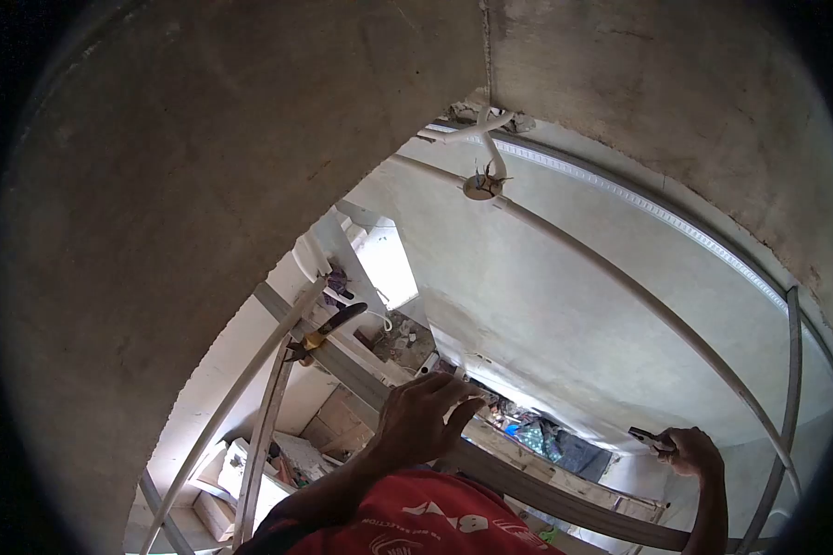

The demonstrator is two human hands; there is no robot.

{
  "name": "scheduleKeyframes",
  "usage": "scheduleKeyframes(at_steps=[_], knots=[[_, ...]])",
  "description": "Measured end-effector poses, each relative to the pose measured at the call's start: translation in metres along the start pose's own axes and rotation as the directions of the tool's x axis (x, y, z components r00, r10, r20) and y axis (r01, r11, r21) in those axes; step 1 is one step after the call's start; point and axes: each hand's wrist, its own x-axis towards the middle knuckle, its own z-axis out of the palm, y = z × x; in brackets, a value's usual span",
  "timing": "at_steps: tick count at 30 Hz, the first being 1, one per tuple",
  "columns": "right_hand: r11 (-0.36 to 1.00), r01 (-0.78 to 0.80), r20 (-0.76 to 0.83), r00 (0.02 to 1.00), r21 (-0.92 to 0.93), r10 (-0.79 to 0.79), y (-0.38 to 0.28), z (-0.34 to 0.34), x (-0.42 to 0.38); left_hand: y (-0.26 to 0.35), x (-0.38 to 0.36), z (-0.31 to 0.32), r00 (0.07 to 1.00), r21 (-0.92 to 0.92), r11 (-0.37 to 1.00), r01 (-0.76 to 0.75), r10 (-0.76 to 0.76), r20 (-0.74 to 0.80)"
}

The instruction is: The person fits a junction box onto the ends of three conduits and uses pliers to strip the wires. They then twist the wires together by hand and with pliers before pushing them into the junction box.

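My left hand (pixel 426 416) is raised in front of the red shirt, its fingers bent and the thumb apart from them, with nothing visible between them. Off to the right, my right hand (pixel 692 453) is closed around a small dark tool (pixel 651 438) that points up and left; its exact kind is unclear. Left of my left hand, pliers with yellow-and-black handles (pixel 329 331) rest on a grey metal bar (pixel 347 368). A round junction box (pixel 482 187) with wire ends showing sits on a pale conduit (pixel 611 270) above both hands.
Rough concrete (pixel 185 166) fills the upper left. A curved metal channel (pixel 639 199) follows the wall's edge. Another metal bar (pixel 565 490) crosses below my hands. An upright metal strip (pixel 791 370) stands at the right. Boxes and debris (pixel 287 462) lie lower down.
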Motion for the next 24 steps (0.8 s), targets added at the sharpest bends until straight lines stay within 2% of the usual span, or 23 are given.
scheduleKeyframes(at_steps=[2, 3, 5, 11, 14, 17, 19, 21, 24], knots=[[0.998, -0.061, 0.045, 0.997, 0.007, 0.060, -0.002, -0.014, -0.005, -0.001, 0.003, 0.009, 0.996, -0.045, 0.995, -0.086, 0.084, -0.043], [0.999, -0.035, 0.037, 0.999, 0.040, 0.034, -0.019, 0.000, 0.003, -0.009, 0.002, -0.012, 0.995, -0.006, 0.995, -0.097, 0.096, -0.033], [0.999, 0.001, -0.074, 0.997, 0.054, 0.003, -0.005, 0.003, 0.000, -0.005, 0.005, -0.012, 0.997, -0.027, 0.996, -0.083, 0.083, 0.004], [0.997, 0.000, -0.136, 0.991, 0.072, 0.010, 0.008, 0.008, 0.004, -0.010, 0.007, -0.013, 0.996, -0.084, 0.993, -0.087, 0.086, -0.011], [0.997, -0.039, -0.110, 0.993, 0.059, 0.045, -0.002, 0.004, 0.004, -0.007, 0.008, -0.018, 0.997, -0.161, 0.984, -0.072, 0.068, -0.027], [0.995, 0.000, -0.098, 0.995, 0.100, 0.010, 0.003, 0.006, 0.007, -0.008, 0.008, -0.019, 0.995, -0.203, 0.975, -0.087, 0.076, -0.061], [0.996, -0.011, -0.084, 0.996, 0.086, 0.018, 0.011, 0.012, 0.012, -0.009, 0.008, -0.019, 0.993, -0.193, 0.976, -0.101, 0.089, -0.072], [0.988, 0.049, -0.103, 0.994, 0.149, -0.034, 0.015, 0.015, 0.012, -0.009, 0.008, -0.018, 0.992, -0.182, 0.976, -0.117, 0.104, -0.079], [0.982, 0.033, -0.083, 0.996, 0.187, -0.017, 0.008, 0.010, 0.009, -0.009, 0.007, -0.018, 0.994, -0.195, 0.976, -0.093, 0.081, -0.070]])
